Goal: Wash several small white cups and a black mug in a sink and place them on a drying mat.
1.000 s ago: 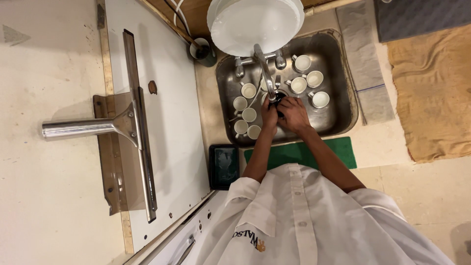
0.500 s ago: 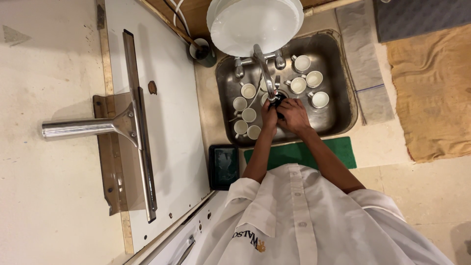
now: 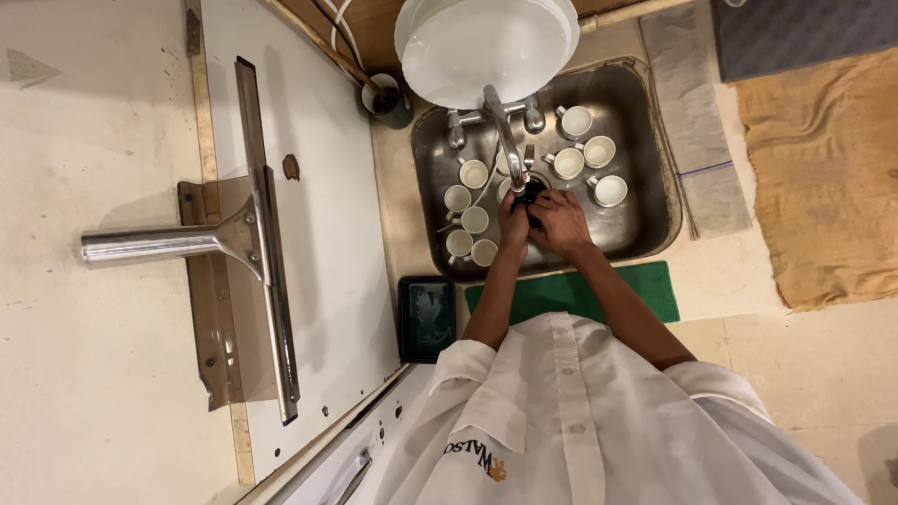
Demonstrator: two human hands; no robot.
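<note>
Sink holds nine white cups, one faucet.

both arms reach forward, forearms converging. left hand and right hand meet, fingers curled inward, fingertips close together, knuckles facing up.

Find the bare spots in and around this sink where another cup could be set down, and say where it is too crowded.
Free: the sink floor at its right edge beyond the cups, the green mat in front, and the pale cloth beside the basin. Crowded: the sink's left half, packed with cups, and the middle, where both hands hold a dark object under the tap.
</note>
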